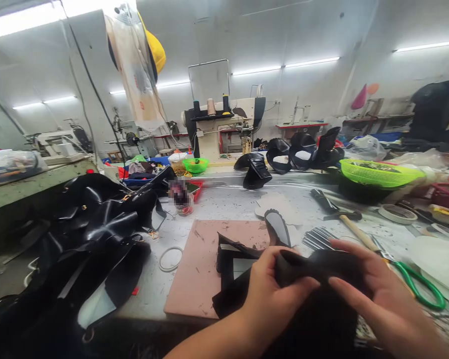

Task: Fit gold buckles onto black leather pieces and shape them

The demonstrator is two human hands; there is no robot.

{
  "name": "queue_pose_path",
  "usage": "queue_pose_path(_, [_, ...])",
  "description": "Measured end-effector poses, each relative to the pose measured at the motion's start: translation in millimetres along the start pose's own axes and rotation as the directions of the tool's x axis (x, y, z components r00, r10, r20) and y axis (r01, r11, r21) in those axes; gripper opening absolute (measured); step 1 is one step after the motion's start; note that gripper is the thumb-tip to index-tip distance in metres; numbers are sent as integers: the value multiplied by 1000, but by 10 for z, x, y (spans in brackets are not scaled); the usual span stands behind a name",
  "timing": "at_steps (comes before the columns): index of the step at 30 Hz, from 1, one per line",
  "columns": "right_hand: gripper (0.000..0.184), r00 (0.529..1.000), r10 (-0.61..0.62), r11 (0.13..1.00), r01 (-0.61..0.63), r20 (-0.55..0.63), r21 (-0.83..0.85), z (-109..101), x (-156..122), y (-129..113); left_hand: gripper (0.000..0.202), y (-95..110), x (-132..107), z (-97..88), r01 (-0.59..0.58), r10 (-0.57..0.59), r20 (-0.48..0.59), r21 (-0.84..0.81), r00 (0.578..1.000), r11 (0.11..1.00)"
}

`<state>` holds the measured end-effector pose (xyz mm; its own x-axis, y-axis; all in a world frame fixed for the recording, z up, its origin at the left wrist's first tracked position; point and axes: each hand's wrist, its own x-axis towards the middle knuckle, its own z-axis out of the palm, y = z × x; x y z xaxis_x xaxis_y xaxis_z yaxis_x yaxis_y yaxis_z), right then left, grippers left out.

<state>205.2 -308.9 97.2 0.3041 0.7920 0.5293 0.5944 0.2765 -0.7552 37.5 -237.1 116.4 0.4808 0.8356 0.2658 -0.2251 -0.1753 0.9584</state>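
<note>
Both hands hold a black leather piece [322,294] low at the front right of the bench. My left hand [271,289] pinches its folded edge between thumb and fingers. On the other side, my right hand [374,294] grips it with the thumb in front and the fingers behind. The two thumbs nearly meet at the middle of the edge. Part of the piece runs out of view at the bottom. Beyond my left hand, another black piece with a light grey lining patch [243,268] lies on a pinkish board [194,279].
Black leather uppers [108,219] are heaped at the left. Green-handled scissors [422,289], a hammer [355,232] and a tape roll [397,213] lie at the right, near a lime-green basket [377,173]. A sewing machine [224,124] stands beyond the bench.
</note>
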Motion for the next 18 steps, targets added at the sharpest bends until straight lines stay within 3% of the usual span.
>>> queue_pose_path(3, [53, 969, 221, 899, -246, 112, 361, 58, 80, 47, 33, -26, 78, -3, 21, -20, 16, -55, 1000, 998])
queue_pose_path(5, [57, 945, 266, 816, -326, 192, 477, 103, 115, 18, 32, -89, 103, -3, 8, -7, 8, -65, 1000, 998])
queue_pose_path(8, [41, 924, 289, 871, -363, 252, 332, 131, 178, -111, 39, -197, 89, -22, -17, 16, -29, -50, 999, 999])
queue_pose_path(11, [29, 918, 278, 938, -323, 282, 128, 58, 270, -234, 48, -217, 83, -105, -127, 129, -28, 70, 991, 989])
queue_pose_path(13, [26, 914, 233, 960, -270, 333, 69, -28, 328, -272, 31, -144, 113, -189, -166, 152, 78, 226, 985, 960])
queue_pose_path(15, [20, 907, 172, 981, -192, 384, 14, -106, 360, -285, 21, -28, 156, -271, -147, 53, 260, 357, 964, 922])
queue_pose_path(18, [10, 887, 85, 995, -51, 454, -86, -165, 330, -290, 16, 116, 178, -368, -178, -91, 501, 464, 861, 868])
